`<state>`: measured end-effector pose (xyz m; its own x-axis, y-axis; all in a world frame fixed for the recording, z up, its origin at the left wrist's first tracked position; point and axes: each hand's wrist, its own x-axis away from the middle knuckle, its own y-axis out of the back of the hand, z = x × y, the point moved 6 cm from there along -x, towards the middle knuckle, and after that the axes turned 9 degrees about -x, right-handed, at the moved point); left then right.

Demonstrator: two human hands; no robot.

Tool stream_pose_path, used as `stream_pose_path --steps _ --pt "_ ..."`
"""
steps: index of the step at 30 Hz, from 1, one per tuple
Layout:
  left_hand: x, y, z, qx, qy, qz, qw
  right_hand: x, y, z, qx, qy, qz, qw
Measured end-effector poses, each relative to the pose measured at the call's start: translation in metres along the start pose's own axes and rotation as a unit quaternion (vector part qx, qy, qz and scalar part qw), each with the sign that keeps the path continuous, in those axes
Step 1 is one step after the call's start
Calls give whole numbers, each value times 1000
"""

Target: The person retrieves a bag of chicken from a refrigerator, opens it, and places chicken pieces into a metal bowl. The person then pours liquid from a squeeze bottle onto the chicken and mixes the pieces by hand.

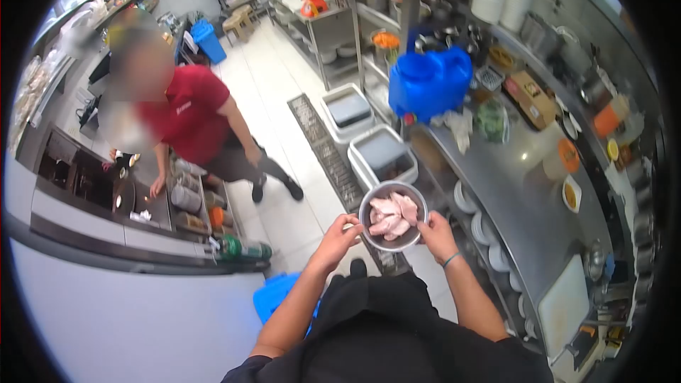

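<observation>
A round metal bowl [394, 246] is held out in front of my body, over the floor. Pieces of raw meat [392, 215], pale pink and looking like chicken, lie inside it. My left hand [339, 240] grips the bowl's left rim, its fingers closed at the edge. On the opposite side my right hand [438, 237] is closed on the right rim, the thumb towards the top. A thin band [450, 260] circles my right wrist. Parts of the fingers under the bowl are hidden.
At left a person in a red shirt [191, 110] stands by a counter. Two white bins [383, 154] stand ahead beside a floor drain [323, 145]. A blue jerrycan [430, 84] sits on the steel counter [521, 206] to the right, with a cutting board [564, 305] nearer me.
</observation>
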<state>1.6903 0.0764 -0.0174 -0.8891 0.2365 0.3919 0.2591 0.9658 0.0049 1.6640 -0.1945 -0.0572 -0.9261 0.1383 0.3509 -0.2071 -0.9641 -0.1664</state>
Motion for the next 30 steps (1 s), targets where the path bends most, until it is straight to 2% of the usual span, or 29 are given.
stream_pose_path --steps 1,3,5,8,10,13,14,15,16,17,18,19,20,21,23,25,30 --pt "-21 21 -21 -65 -16 -18 998 -17 -6 8 -7 9 -15 1000" --pt "-68 56 -79 -95 -55 -34 993 -50 -17 26 1 23 -52 998" --pt "-112 80 -158 -128 -158 -63 977 -89 -24 32 21 60 -61 996" --pt "-178 92 -284 -227 -274 -97 930 -139 -49 70 -28 35 -52 998" --pt "-212 84 -371 -264 -350 -104 893 -180 -69 86 -84 39 -39 995" --pt "-266 64 -482 -234 -448 -77 859 -243 -90 113 26 87 -18 996" --pt "-274 54 -516 -243 -405 -98 876 -275 -89 108 77 92 -26 992" --pt "-297 46 -551 -274 -451 -128 839 -311 -95 97 -1 80 -34 996" --pt "-307 30 -586 -288 -525 -122 792 -327 -103 107 2 91 -26 995" --pt "-319 13 -612 -293 -520 -110 795 -340 -110 120 5 99 -21 995" --pt "-329 -6 -639 -291 -574 -145 752 -366 -114 134 6 124 -29 992" --pt "-330 -27 -665 -313 -560 -100 760 -383 -121 136 10 136 -37 990" --pt "-354 -41 -687 -309 -558 -94 765 -387 -125 135 18 144 -45 988" --pt "-368 -56 -706 -248 -561 -61 787 -389 -129 139 34 127 -56 990" --pt "-402 -82 -729 -275 -485 -20 830 -406 -136 164 67 111 -73 989" --pt "-427 -101 -747 -283 -449 22 847 -407 -142 200 96 127 -87 983" --pt "-494 -130 -755 -265 -485 44 833 -437 -144 175 30 122 -142 982"
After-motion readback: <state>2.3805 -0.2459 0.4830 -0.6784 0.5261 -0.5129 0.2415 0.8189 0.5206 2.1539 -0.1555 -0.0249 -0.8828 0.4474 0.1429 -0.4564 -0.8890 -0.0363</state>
